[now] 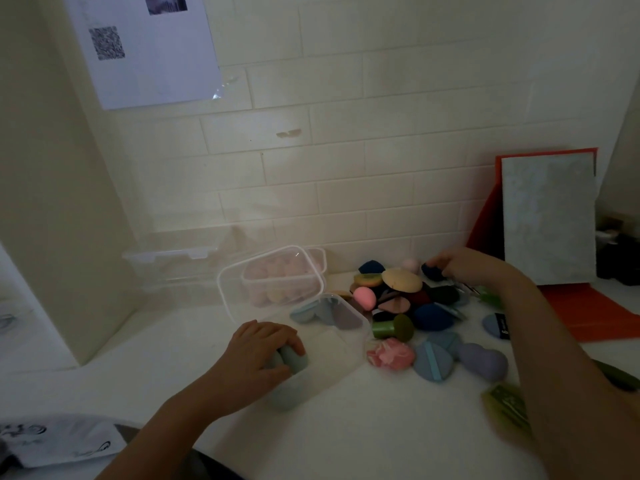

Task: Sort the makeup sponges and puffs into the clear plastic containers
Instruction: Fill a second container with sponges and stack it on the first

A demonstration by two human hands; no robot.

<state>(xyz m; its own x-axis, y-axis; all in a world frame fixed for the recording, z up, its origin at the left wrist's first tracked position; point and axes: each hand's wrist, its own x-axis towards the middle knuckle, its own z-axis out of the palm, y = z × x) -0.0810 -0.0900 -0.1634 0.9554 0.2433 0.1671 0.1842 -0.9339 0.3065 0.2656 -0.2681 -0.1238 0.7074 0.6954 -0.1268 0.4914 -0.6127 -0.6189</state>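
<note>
My left hand (265,348) sits low in the centre of the frame, fingers curled round a pale blue-green rounded foam sponge (292,362) at the near-left corner of the shallow clear plastic container (360,322). I cannot tell whether the sponge is inside the wall or just outside it. I judge it is bound for that container, since light blue puffs (311,313) lie at its far end and blues would stay together. My right hand (453,266), at centre right, pinches a dark navy foam sponge (431,271) at the far edge of the heap of mixed coloured sponges and puffs (401,303), probably the next pick. Behind, a second clear plastic tub (249,271) holds only pale pink sponges (277,275).
</note>
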